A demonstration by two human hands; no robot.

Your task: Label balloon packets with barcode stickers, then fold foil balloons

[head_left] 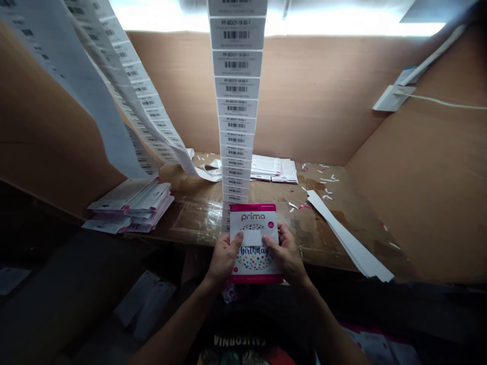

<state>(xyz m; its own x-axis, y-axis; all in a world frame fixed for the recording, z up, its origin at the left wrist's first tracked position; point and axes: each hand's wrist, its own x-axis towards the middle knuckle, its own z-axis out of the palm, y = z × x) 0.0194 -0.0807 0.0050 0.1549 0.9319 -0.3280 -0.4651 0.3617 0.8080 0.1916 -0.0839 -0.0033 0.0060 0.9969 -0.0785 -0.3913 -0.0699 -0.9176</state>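
Both my hands hold a pink-edged "prima" birthday gift card (254, 218) upright over the front edge of the bench. My left hand (224, 258) grips its lower left side, with the thumb resting at the end of a white label (253, 237) stuck across the card. My right hand (287, 253) holds the right side, its thumb just below the label. Directly behind the card, a long strip of barcode labels (236, 66) hangs down to the bench, and its lower end is hidden by the card.
More barcode label strips (91, 76) droop from the upper left onto the bench (315, 225). A stack of pink-edged cards (129, 205) sits at the left, white sheets (272, 170) at the back, and white backing strips (350, 238) at the right. Cardboard walls (304, 91) surround the bench.
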